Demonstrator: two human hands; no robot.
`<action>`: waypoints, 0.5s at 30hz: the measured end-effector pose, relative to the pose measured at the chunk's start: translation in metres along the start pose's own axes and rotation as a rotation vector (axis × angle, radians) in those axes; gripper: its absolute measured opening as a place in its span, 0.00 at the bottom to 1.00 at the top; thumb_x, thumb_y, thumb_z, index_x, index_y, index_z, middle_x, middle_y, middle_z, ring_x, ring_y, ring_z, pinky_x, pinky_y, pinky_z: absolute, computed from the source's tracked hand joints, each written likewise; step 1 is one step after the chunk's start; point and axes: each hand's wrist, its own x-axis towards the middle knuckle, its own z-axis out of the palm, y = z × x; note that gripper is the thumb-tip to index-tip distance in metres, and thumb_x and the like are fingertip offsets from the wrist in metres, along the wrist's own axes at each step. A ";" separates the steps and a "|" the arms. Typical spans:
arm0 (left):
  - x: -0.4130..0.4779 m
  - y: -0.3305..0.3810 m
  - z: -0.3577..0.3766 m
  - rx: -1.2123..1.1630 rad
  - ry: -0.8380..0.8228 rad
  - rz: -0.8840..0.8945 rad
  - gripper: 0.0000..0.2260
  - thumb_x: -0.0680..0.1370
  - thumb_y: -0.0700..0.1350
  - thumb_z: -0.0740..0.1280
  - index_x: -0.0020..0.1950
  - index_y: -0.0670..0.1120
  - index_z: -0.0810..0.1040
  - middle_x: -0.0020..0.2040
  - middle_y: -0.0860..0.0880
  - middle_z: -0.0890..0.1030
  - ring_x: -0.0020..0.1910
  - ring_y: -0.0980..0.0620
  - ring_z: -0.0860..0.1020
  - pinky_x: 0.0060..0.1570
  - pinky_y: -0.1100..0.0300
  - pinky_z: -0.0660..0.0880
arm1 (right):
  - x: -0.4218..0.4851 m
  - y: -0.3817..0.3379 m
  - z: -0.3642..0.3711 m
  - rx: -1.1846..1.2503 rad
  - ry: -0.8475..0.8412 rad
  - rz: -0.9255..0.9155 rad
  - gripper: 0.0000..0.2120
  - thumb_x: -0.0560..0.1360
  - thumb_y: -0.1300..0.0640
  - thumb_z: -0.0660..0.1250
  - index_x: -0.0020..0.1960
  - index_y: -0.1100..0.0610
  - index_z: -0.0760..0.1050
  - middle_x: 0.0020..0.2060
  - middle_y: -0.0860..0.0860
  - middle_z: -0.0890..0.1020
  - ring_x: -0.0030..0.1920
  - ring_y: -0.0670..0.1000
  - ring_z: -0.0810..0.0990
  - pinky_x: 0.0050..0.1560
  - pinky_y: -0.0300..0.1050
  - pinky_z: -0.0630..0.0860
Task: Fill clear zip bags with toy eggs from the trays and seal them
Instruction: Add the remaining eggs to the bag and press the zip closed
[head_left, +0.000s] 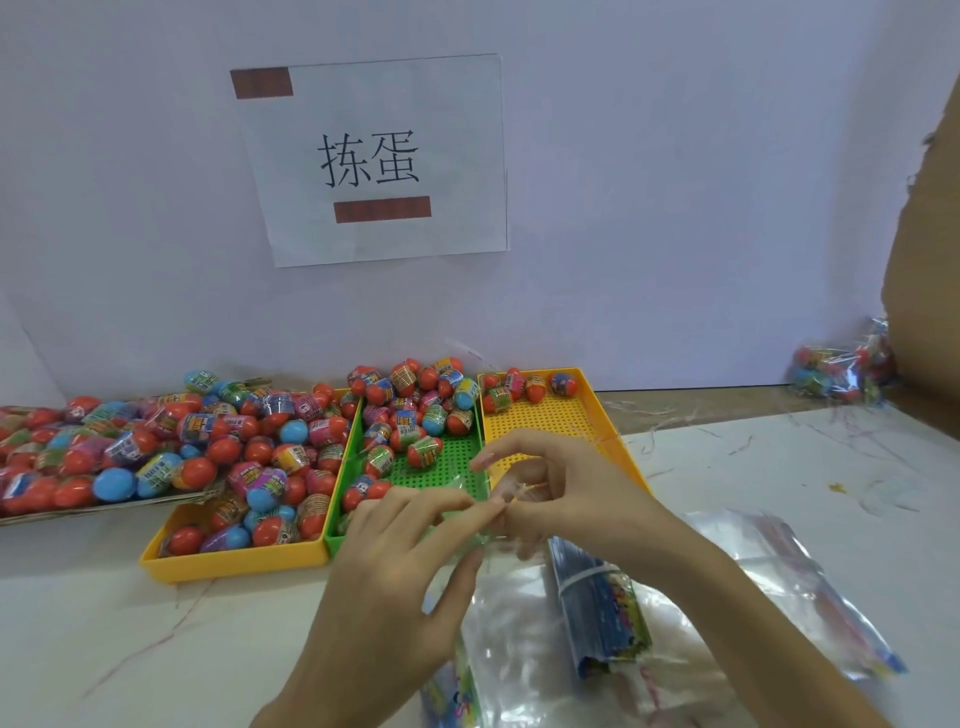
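Your left hand (400, 551) and right hand (566, 483) both pinch the mouth of the clear zip bag (511, 618), at the green tray's (447, 467) near edge. Toy eggs (410, 410) crowd its far end.

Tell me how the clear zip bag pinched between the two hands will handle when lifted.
Probably floppy: the clear zip bag sags and creases below where the left hand and right hand pinch its top. Likely very light, since the film looks thin and no eggs show inside. Its glossy surface may be slippery, so a firm pinch seems wise.
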 end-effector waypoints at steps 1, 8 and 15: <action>0.000 0.000 -0.001 -0.004 -0.001 -0.010 0.17 0.76 0.48 0.67 0.63 0.49 0.83 0.53 0.52 0.80 0.52 0.54 0.74 0.49 0.54 0.71 | 0.000 -0.001 -0.001 0.010 -0.001 0.014 0.14 0.74 0.67 0.73 0.56 0.52 0.81 0.40 0.57 0.83 0.37 0.54 0.83 0.37 0.48 0.82; 0.003 0.000 -0.008 -0.013 -0.089 -0.058 0.12 0.75 0.53 0.67 0.54 0.51 0.84 0.48 0.54 0.74 0.43 0.57 0.70 0.39 0.57 0.73 | 0.003 0.007 -0.001 -0.143 0.126 0.013 0.13 0.75 0.68 0.70 0.54 0.52 0.81 0.37 0.53 0.84 0.33 0.56 0.84 0.31 0.49 0.81; 0.003 0.004 -0.009 -0.066 -0.182 -0.018 0.03 0.74 0.48 0.66 0.41 0.51 0.78 0.46 0.58 0.78 0.42 0.56 0.75 0.42 0.57 0.69 | 0.004 0.013 -0.001 -0.392 0.196 -0.041 0.10 0.74 0.59 0.72 0.49 0.44 0.80 0.38 0.45 0.83 0.33 0.48 0.82 0.37 0.46 0.81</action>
